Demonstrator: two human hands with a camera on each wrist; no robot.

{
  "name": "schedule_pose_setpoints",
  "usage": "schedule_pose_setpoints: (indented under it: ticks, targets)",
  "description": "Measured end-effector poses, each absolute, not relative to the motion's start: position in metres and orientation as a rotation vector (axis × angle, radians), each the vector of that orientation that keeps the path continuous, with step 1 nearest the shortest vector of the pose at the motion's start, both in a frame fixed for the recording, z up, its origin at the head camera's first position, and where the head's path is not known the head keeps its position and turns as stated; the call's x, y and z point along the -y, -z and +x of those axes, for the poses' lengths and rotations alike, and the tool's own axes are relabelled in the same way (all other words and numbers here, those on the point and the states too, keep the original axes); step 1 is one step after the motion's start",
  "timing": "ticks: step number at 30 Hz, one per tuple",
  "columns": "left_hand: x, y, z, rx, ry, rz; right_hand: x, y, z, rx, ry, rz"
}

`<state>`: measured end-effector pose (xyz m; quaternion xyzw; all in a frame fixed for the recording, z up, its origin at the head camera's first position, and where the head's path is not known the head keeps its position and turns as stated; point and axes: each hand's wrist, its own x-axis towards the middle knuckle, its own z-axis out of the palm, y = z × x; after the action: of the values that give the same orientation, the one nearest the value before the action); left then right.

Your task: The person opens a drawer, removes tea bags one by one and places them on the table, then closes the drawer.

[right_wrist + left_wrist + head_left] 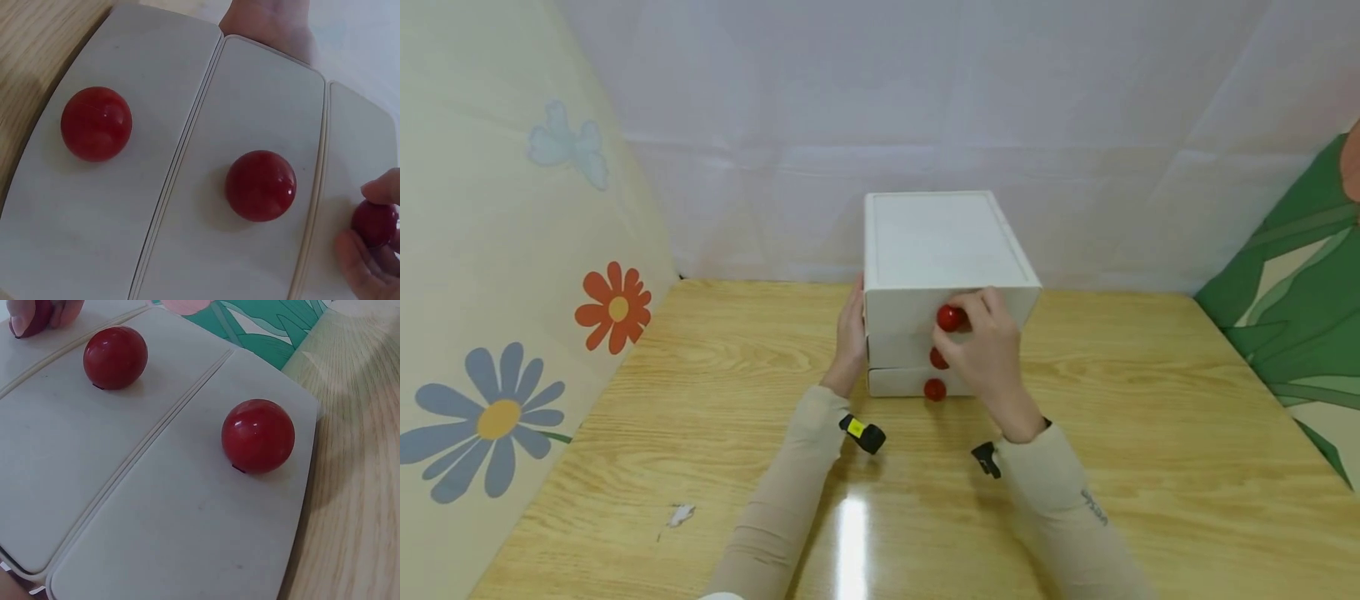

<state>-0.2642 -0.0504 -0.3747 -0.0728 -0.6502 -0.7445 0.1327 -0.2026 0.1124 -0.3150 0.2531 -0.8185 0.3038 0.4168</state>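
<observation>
right hand [988, 346] at the front of a small white drawer unit [942, 242]: thumb and fingers pinch the red top knob [950, 317], uppermost of three in a column. the knob lies within the grip itself, on the face of the top drawer [902, 310], right of that face's middle. key relation: the knob juts from the front towards the person, and the right forearm comes in from the same side, so a straight pull would seem to run back along the drawer's depth. left hand [852, 342] rests against the unit's left side, its fingers reaching along the wall, partly hidden; it is the farther hand from the knob and appears to steady the body. just below the pinch sit the middle knob [939, 358] and the bottom knob [935, 390], both ungripped; the right wrist view shows the three fronts divided by narrow seams. the unit stands on a wood-grain table [760, 467], before a pale cloth [790, 75], between a flowered panel [490, 275] at left and a leafy panel [1292, 300] at right.
</observation>
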Motion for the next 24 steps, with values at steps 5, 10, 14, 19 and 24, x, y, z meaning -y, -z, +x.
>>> schedule_pose_setpoints:
  ticks: [5,10,14,19,24]
  targets:
    - [0.0496,0.3747,-0.2642,1.839,2.213,-0.211,-0.1147,0.3132,-0.2052,2.053,-0.760,0.671]
    - [0.0494,0.3749,-0.2647,1.823,2.225,-0.206,-0.1165,0.3114,-0.2062,2.070,-0.752,0.703]
    - [0.0491,0.3746,-0.2641,1.838,2.227,-0.198,-0.1180,0.3116,-0.2051,2.073,-0.755,0.706]
    - [0.0493,0.3723,-0.2652,1.858,2.208,-0.176,-0.1182,0.3113,-0.2046,2.047,-0.744,0.710]
    - [0.0506,0.3709,-0.2680,1.854,2.206,-0.181,-0.1166,0.3104,-0.2044,2.038,-0.726,0.709]
